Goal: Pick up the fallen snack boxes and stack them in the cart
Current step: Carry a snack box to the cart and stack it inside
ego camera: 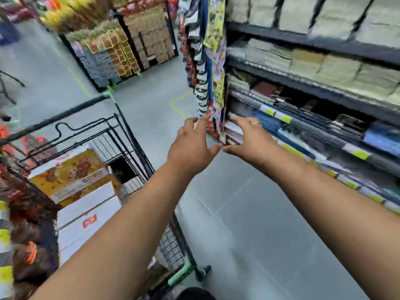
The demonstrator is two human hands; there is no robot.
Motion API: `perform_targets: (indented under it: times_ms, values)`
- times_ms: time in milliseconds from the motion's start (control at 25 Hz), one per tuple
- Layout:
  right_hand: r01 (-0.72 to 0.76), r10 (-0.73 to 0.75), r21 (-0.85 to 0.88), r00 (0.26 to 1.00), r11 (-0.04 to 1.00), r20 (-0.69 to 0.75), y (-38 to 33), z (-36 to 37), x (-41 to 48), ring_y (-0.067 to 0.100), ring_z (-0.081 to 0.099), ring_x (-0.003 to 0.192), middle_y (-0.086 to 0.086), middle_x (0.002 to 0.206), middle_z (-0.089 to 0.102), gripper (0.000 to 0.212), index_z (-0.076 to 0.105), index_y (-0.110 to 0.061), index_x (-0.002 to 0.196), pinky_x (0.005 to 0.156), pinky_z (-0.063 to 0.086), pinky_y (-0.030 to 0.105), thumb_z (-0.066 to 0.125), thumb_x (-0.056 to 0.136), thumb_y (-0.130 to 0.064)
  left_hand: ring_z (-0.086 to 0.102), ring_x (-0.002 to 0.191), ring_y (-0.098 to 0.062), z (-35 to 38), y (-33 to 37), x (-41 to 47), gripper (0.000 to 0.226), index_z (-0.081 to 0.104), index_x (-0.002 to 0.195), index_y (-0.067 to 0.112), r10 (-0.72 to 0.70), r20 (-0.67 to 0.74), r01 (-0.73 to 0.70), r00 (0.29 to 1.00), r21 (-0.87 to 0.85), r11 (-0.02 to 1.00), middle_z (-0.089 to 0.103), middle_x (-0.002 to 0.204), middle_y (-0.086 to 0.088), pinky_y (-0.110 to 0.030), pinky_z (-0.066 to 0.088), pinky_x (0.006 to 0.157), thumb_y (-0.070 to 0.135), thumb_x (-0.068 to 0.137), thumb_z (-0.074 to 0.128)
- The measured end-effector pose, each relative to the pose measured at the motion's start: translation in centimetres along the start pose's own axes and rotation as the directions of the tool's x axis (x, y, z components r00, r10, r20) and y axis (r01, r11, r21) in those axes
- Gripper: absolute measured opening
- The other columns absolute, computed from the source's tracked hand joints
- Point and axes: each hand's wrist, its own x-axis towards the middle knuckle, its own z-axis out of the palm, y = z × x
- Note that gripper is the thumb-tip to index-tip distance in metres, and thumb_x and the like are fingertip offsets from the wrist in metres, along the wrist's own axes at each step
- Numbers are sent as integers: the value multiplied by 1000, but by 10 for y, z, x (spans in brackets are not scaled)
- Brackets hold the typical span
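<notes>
Both hands reach toward the shelf end, fingers spread and holding nothing: left hand (191,144), right hand (249,138). Just past the right fingertips (234,121) sit what may be small boxes (232,132), blurred. Stacked snack boxes (71,174) lie in the cart (129,135), lower left.

At nine o'clock I see my black wire cart (121,135) with green corner trim, holding a yellow-brown printed box (69,172) above white boxes (86,215) bearing a red logo. Grey floor (249,224); yellow-green shelf tags (285,119), perhaps price labels, at two o'clock.
</notes>
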Motion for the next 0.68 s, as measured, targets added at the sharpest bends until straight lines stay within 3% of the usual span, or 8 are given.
perform_targets:
  times_ms: [200,320,520,680]
  values:
    - [-171,161,-38,970,985,-183,76,-112,-57,26,39,134,6,152,30,86,27,-31,148,104,35,31,75,78,-44,39,131,-32,23,138,30,77,22,151,30,264,39,-263,964,-31,964,33,145,-6,-43,37,104,47,88,62]
    - [-271,258,-4,921,962,-293,112,-167,-92,25,34,137,5,153,23,88,24,-32,150,105,32,31,75,79,-44,39,132,-31,34,210,40,77,20,151,31,432,80,-430,898,-38,902,31,147,-5,-45,39,102,49,88,61]
    - [-438,429,92,780,894,-456,166,-225,-142,25,40,131,3,149,24,86,24,-37,148,106,39,41,75,78,-47,35,136,-28,61,302,60,77,18,152,32,638,136,-622,758,-145,769,28,150,-2,-42,37,107,52,89,59]
    - [-569,553,153,640,808,-534,202,-254,-173,25,44,126,4,146,24,84,24,-37,148,102,41,37,74,80,-43,35,136,-29,93,374,77,77,17,152,33,777,165,-751,607,-201,629,28,150,-1,-43,40,104,52,90,58]
